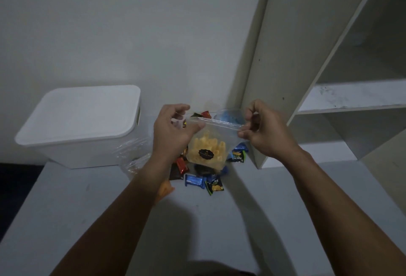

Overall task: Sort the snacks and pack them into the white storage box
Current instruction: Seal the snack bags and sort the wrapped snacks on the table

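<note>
Two bare forearms reaching in from the near edge over a pale grey tabletop (66, 209). Small wrapped snacks (198, 179) heaped beyond them on the table: blue, red-brown, dark green and black wrappers, one orange piece (164, 190) half hidden under the left forearm. Held up above the heap, a clear zip-top plastic bag of yellow puffed snacks (207, 151) bearing a black round label. Left hand (173, 132) pinched shut on the bag's top left corner, thumb against curled fingers. Right hand (263, 131) likewise pinched on the top right corner, zip strip stretched taut between the two (sealed or not: cannot tell). Crumpled clear plastic film (134, 154) just left of the heap, against the white lidded plastic storage box (83, 126), lid on. Farther right, a white open shelf unit (329, 99) against the white wall (131, 22).
</note>
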Available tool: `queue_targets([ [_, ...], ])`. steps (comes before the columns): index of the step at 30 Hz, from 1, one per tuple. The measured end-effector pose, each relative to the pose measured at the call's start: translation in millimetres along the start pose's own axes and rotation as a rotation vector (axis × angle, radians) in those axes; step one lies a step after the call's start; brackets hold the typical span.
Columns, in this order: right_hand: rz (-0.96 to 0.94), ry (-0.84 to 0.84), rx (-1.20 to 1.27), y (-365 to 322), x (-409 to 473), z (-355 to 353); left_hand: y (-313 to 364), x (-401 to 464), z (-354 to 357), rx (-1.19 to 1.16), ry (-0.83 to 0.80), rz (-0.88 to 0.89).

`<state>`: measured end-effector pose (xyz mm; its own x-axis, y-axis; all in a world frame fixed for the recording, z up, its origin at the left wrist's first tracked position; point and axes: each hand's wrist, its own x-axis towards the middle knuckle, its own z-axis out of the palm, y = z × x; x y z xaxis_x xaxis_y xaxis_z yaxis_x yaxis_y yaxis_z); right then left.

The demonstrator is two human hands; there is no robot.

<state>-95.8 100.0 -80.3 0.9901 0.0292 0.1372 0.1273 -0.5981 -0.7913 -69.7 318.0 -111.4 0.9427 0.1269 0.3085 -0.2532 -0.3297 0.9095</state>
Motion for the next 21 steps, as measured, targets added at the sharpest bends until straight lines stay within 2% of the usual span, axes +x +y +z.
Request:
queue_targets([
  [2,0.004,0.013,0.000,-1,0,4,4,-12,6,0.060,0.173,0.074],
  [3,0.001,0.026,-0.007,-1,-1,7,7,-18,10,0.087,0.193,0.041],
  [5,-0.024,0.073,-0.033,0,-1,13,16,-26,19,0.079,0.053,-0.151],
  [7,-0.062,0.097,-0.045,1,-2,18,19,-27,24,-0.039,-0.083,-0.353],
  [12,-0.122,0.080,-0.074,4,-8,23,20,-15,26,-0.300,-0.153,-0.598],
  [14,-0.101,0.053,-0.046,3,-11,22,20,-14,26,-0.330,-0.152,-0.626],
  [17,-0.039,-0.073,0.120,-1,-13,19,17,-15,27,-0.320,-0.152,-0.600],
  [21,0.010,-0.051,0.203,-2,-8,22,12,-20,28,-0.276,-0.173,-0.558],
])
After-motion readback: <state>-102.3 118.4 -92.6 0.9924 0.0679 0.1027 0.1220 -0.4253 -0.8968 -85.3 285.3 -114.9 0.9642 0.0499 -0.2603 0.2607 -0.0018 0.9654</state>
